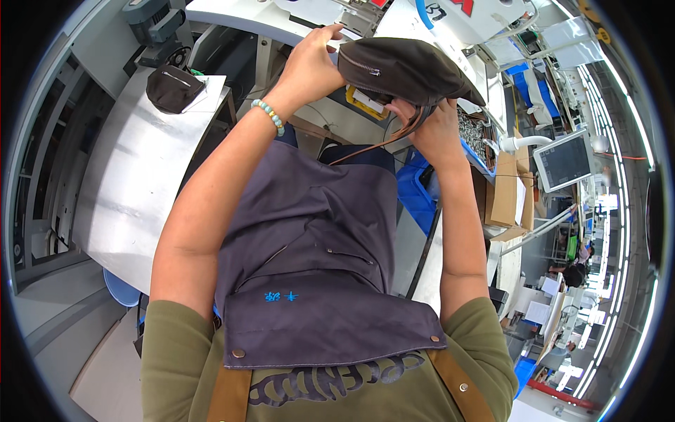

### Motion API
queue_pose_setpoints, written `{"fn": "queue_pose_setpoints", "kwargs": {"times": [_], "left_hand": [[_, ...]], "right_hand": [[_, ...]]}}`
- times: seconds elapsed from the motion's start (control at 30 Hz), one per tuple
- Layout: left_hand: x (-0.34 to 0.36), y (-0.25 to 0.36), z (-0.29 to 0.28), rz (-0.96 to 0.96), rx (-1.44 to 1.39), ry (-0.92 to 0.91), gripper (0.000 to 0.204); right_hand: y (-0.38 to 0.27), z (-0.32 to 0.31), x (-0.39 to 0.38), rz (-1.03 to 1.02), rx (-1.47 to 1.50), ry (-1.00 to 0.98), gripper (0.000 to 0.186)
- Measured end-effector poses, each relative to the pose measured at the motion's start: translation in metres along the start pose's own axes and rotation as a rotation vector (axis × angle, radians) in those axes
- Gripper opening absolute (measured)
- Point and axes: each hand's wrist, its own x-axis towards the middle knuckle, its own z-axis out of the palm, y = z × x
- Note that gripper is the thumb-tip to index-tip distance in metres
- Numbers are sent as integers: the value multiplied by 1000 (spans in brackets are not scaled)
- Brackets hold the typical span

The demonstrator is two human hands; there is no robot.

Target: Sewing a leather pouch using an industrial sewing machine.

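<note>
A dark brown zippered bag (408, 67) is held up in front of me, its metal zipper running along the near side. My left hand (316, 62) is at the bag's left end, its fingertips curled above and part of the hand hidden by the bag. From below, my right hand (432, 130) grips the bag's underside, with the thumb and fingers closed round dark strap material (416, 123). A thin brown strip (369, 151) trails from there toward my lap. Another dark zippered pouch (173, 89) lies on the metal side table.
A metal-topped table (126, 162) stands on the left, with a grey motor (151, 28) behind it. White machine parts (471, 17) rise beyond the bag. On the right are a blue bin (416, 190), a cardboard box (512, 190) and a screen on an arm (564, 162).
</note>
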Motion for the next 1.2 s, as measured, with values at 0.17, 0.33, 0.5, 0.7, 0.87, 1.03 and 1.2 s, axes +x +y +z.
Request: {"fn": "queue_pose_setpoints", "kwargs": {"times": [0.17, 0.33, 0.5, 0.7, 0.87, 1.03, 1.2], "left_hand": [[-2, 4, 2, -32, -32, -10, 76], [-9, -29, -6, -148, -306, -248, 66], [-19, -44, -47, -287, -357, -261, 42], [-7, 5, -30, -138, -441, -118, 24], [-37, 56, -1, 202, -58, -104, 29], [-93, 27, 4, 358, 14, -97, 27], [-90, 33, -5, 383, 49, -97, 21]], "right_hand": [[-1, -5, 2, 18, 52, -9, 30], [-25, -24, 10, 76, 35, 34, 15], [-48, -42, -37, -26, 323, -15, 9], [-16, -31, -40, 408, 576, 240, 4], [-31, -18, -5, 475, 715, 281, 24], [-89, 5, -35, 384, 638, 300, 20], [-98, 0, -50, 214, 702, 261, 15]]}}
